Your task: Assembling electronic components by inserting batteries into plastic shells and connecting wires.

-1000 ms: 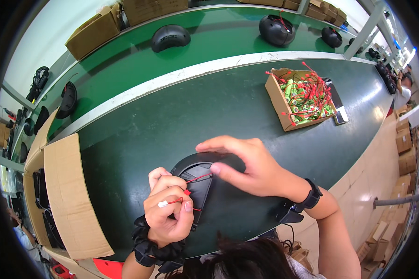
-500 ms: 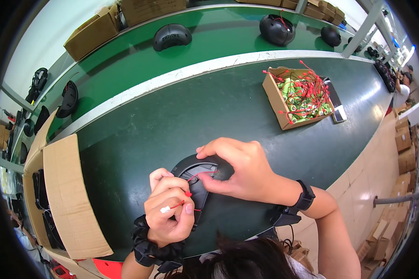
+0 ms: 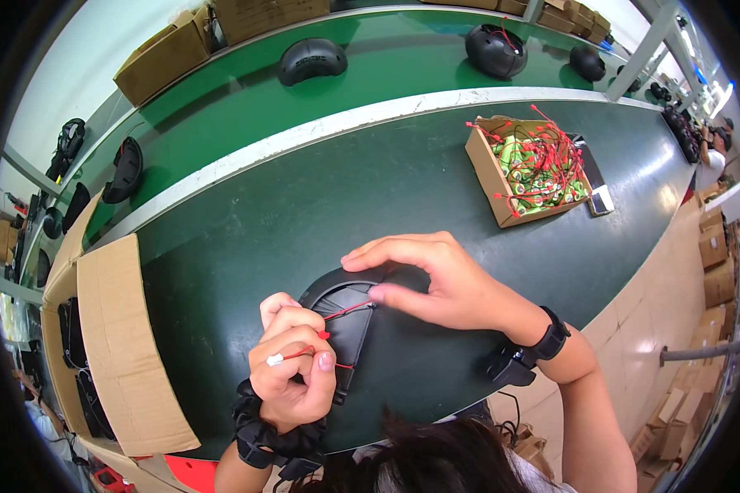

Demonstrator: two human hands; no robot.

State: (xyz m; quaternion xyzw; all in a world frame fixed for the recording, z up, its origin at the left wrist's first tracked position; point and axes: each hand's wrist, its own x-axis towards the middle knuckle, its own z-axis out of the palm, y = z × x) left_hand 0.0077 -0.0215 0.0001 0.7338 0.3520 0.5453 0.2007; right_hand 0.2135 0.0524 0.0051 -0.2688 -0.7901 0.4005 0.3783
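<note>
A curved black plastic shell lies on the dark green bench in front of me, its ribbed inside facing up. Thin red wires run across it. My left hand is closed around the wires at the shell's left side; a small white connector and a red tip stick out between its fingers. Across the shell's upper right, my right hand holds the rim, with the fingers over the far edge and the thumb on the inner side by a wire end. Its palm side hides part of the shell.
A cardboard box of green cells with red and black leads sits at the far right, beside a dark flat object. Left stands an open carton holding black parts. Beyond a pale rail, black shells rest on a green belt.
My right thumb has slid up and right, away from the shell's middle, uncovering more of its inside and the red wire. Shells on the belt have shifted slightly right.
</note>
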